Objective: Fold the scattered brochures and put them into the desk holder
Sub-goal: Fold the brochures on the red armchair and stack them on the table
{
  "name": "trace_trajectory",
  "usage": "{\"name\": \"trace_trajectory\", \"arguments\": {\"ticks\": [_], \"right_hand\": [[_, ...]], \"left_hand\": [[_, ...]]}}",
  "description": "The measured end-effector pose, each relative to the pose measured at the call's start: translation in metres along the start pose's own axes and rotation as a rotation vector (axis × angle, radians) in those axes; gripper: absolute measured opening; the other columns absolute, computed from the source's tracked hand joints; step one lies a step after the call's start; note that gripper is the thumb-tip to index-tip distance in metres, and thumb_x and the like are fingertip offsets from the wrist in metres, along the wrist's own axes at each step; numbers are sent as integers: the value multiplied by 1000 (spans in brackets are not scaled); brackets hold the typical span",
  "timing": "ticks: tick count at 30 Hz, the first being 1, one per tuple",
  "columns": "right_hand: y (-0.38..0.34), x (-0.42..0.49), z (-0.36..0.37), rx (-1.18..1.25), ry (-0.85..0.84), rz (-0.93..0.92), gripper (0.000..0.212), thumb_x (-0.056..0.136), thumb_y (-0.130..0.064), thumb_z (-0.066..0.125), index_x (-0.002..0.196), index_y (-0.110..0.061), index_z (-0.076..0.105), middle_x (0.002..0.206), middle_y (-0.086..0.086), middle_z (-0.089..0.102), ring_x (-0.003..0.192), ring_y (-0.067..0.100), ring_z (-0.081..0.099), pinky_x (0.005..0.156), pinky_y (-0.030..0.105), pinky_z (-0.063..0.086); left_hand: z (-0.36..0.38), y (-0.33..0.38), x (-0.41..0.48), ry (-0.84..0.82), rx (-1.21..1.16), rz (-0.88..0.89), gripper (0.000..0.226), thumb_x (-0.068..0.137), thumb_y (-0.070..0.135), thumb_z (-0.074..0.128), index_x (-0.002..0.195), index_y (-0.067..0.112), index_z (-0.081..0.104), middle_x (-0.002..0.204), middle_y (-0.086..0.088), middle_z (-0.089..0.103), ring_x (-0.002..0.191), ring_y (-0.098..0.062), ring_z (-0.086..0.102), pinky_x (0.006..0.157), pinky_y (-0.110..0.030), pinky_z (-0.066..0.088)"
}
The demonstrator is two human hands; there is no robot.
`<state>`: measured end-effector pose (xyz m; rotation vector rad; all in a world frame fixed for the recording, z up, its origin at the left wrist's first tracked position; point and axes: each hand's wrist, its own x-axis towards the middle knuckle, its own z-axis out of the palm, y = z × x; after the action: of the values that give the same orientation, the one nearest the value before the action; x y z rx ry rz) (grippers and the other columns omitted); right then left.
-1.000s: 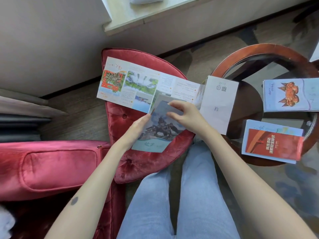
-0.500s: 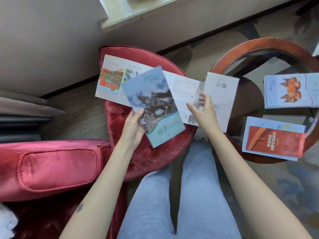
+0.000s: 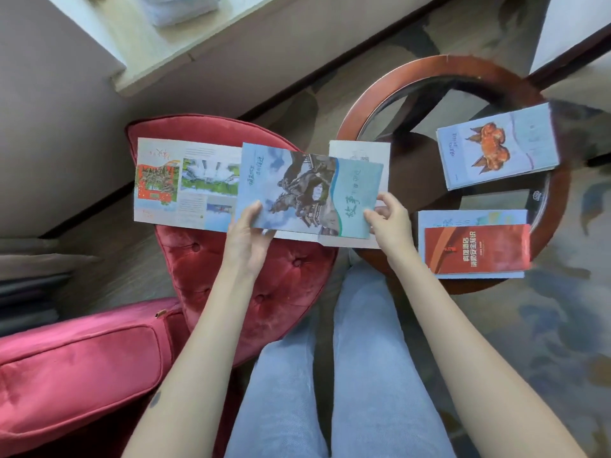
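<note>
- Blue brochure (image 3: 297, 190) with the rocky pavilion picture sits right in the middle, held flat between both hands, over a long unfolded brochure (image 3: 185, 183).
- Left hand (image 3: 246, 239) has its fingers pinching the near left edge, thumb on top.
- Right hand (image 3: 391, 219) has its fingers pinching the near right corner.
- The long one lies across the red cushion (image 3: 264, 285), and its right end reaches the round glass worktop (image 3: 443, 64).
- On that worktop, off to the right, there's a crab brochure (image 3: 496, 150) at the far side. Nearer is a red brochure (image 3: 476, 249) stacked on a pale blue one (image 3: 463, 218).
</note>
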<state>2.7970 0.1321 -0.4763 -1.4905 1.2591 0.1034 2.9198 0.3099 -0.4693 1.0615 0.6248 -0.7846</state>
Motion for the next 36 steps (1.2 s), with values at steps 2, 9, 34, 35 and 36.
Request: {"name": "trace_trajectory", "arguments": {"ticks": [2,9,34,35,36], "right_hand": [[-1,12,-24,-1,93,-53,29,91,-9,51,119,-17,55,103,3,63,96,18,62,83,46,55],[8,64,-106,13,415,-80,28,92,-12,48,118,-13,59,116,7,62,103,22,59,83,38,52],[49,212,-263,-244,639,25,25,95,-14,48,118,-13,59,122,9,55,110,20,56,87,27,52],[49,213,-264,-248,631,35,25,95,-15,48,117,-13,59,122,9,55,111,20,56,89,30,52],[50,213,-265,-251,628,46,24,95,-14,47,116,-14,59,122,10,54,111,22,55,91,33,51]], "left_hand": [[10,1,6,-18,153,72,21,90,1,51,91,21,53,88,4,69,77,-8,66,57,-19,51],[89,-36,26,-112,958,112,16,89,8,57,81,22,61,79,4,65,68,-3,62,64,-19,52],[259,-184,111,-204,1729,125,18,85,31,57,86,16,67,94,-4,72,89,-24,66,86,-40,51],[260,-184,111,-208,1740,128,19,86,32,57,87,16,68,95,-4,72,91,-23,65,85,-38,51],[260,-185,109,-214,1752,132,21,87,33,56,89,16,68,96,-3,72,92,-22,65,84,-35,50]]}}
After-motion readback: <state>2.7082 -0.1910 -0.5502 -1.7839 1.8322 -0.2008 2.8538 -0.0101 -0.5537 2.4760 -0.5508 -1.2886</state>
